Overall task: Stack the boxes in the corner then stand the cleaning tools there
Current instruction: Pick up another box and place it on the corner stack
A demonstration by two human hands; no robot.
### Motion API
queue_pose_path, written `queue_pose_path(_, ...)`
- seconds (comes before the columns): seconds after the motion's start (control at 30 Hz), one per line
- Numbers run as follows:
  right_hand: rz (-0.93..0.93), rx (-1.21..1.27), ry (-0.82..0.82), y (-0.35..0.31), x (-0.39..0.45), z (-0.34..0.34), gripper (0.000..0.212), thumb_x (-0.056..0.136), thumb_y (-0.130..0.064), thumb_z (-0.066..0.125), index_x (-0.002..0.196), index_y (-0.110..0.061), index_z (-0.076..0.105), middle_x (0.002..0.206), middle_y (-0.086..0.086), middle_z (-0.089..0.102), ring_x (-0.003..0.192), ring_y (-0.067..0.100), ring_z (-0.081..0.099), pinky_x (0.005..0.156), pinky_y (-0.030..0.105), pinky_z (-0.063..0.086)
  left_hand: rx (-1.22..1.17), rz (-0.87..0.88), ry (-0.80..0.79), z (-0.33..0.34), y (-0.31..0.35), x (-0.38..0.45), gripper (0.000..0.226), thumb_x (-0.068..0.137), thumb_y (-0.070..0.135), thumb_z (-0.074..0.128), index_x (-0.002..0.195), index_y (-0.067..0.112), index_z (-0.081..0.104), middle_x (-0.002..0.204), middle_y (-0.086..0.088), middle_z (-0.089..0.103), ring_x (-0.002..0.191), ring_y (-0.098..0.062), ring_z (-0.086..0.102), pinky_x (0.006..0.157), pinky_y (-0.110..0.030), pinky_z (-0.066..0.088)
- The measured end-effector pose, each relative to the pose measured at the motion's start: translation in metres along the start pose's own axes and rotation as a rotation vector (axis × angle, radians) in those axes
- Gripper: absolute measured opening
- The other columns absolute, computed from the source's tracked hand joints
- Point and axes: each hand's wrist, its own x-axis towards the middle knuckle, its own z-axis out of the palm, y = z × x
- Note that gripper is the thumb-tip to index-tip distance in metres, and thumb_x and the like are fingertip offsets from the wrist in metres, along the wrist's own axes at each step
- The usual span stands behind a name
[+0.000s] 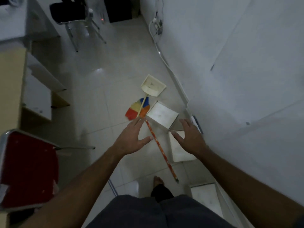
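Note:
Two white boxes lie on the tiled floor by the right wall: one box (162,115) tilted on a corner, the other box (180,152) flat beneath my right hand. A broom with multicoloured bristles (136,109) and an orange patterned handle (162,151) lies between them and me. A cream dustpan (153,86) with a pale stick handle lies beyond, its handle crossing the bristles. My left hand (131,137) hovers open above the broom handle. My right hand (189,137) hovers open over the nearer box. Neither hand holds anything.
A white wall (246,79) runs along the right with a cable (164,60) and a socket at its foot. A red-seated chair (28,168) stands at the left, shelving (41,89) behind it, a black chair (70,12) farther back. My bare foot (158,181) is near the broom's end.

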Motion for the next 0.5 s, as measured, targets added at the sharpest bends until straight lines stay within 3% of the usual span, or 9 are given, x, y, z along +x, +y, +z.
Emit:
queue_pose_path(0.1,0.048,-0.023,0.03,0.004,0.03,-0.005,0.073,0.096,-0.056,0.054,0.151,-0.01,0.039,0.154,0.013,0.041,0.141,0.028,0.038,0.113,0.038,0.032,-0.013,0.019,-0.014,-0.005,-0.01,0.043,0.088,0.088,0.059,0.065,0.157,0.024,0.023,0.16,0.009,0.025,0.141,0.001,0.018,0.113,-0.021,0.016)
queue_pose_path(0.23,0.102,-0.01,0.06,0.007,0.073,0.001,0.071,0.096,-0.057,0.054,0.149,-0.012,0.041,0.15,0.011,0.045,0.137,0.028,0.043,0.11,0.043,0.038,-0.033,0.048,-0.151,-0.008,-0.044,0.11,0.093,0.083,0.077,0.054,0.158,0.03,0.023,0.162,0.003,0.029,0.149,-0.013,0.026,0.12,-0.043,0.029)
queue_pose_path(0.5,0.354,0.056,0.131,0.01,0.162,0.04,0.075,0.096,-0.058,0.052,0.153,-0.012,0.037,0.159,0.012,0.036,0.145,0.029,0.035,0.117,0.044,0.032,0.008,0.133,-0.361,-0.004,-0.116,0.245,0.102,0.078,0.085,0.047,0.158,0.035,0.008,0.167,0.004,0.015,0.153,-0.013,0.013,0.122,-0.047,0.026)
